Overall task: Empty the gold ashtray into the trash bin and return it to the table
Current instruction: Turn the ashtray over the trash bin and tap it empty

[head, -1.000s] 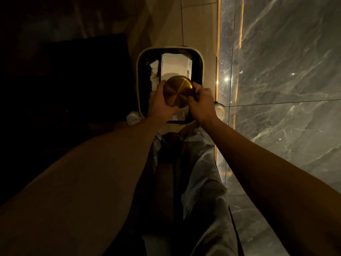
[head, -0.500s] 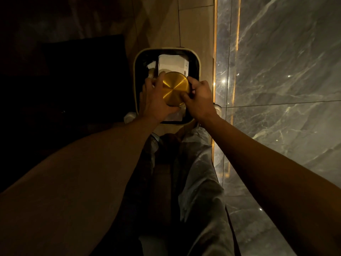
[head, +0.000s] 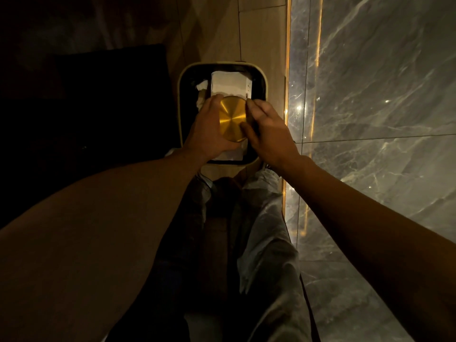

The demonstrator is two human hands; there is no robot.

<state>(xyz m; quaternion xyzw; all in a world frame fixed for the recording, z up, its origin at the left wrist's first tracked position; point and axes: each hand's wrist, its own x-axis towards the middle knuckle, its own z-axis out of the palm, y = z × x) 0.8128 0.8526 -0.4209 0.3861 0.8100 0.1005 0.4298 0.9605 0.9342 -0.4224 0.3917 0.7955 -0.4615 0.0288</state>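
The gold ashtray (head: 232, 117) is a round brushed-metal piece turned so its flat base faces me, held directly over the open trash bin (head: 262, 77). My left hand (head: 208, 127) wraps its left side. My right hand (head: 267, 129) grips its right edge, thumb pressed on the gold face. The bin has a cream rim and a black liner, with white paper waste (head: 230, 81) inside. The ashtray's open side is hidden from me.
A grey marble wall (head: 370, 95) with a lit gold strip runs along the right, close to the bin. A dark piece of furniture (head: 103, 99) stands left of the bin. My trousered legs (head: 259, 230) are below, on a tan tiled floor (head: 261, 33).
Both hands have stayed on the ashtray over the bin. The ashtray has tilted flatter toward me, and my right thumb has moved onto its gold face.
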